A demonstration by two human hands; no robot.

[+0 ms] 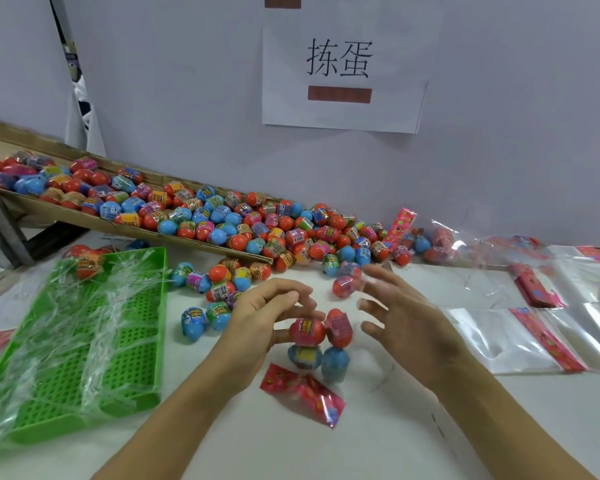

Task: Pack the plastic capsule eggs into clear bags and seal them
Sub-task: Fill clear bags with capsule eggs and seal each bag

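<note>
Forearms low in the frame, reaching up toward centre. Left hand [267,317]: fingers loosely curled, tips touching the upper red egg, thumb side hard to read. Right hand [406,317]: fingers spread and slightly blurred, touching nothing solid that can be made out, perhaps the thin film of the bag mouth.

Between the palms, at centre frame, one clear bag [312,372] lying on the white table [413,431], crumpled pink header [302,393] pointing at the camera. Inside or at its mouth, four capsule eggs [321,344]: two red above, two blue below. Whether all four sit fully within the film, cannot tell. One more red egg [345,284] just above the right fingertips, loose on the table.

Judged step: loading, with sealing not yet begun. Next move likely calls for gathering the open mouth, settling the eggs deeper, then folding the flap down flat.

Outward now. Small loose cluster [215,289] of roughly a dozen eggs left of centre. Upper left to middle, one sloping cardboard chute [84,216] spilling eggs far beyond counting. Left side, one green perforated tray [94,344] draped with clear film, a packed bag at its top corner. Right side, a spread of flat empty bags [520,344] with pink headers, at least three. Top centre, one paper sign [340,77] on the wall.
</note>
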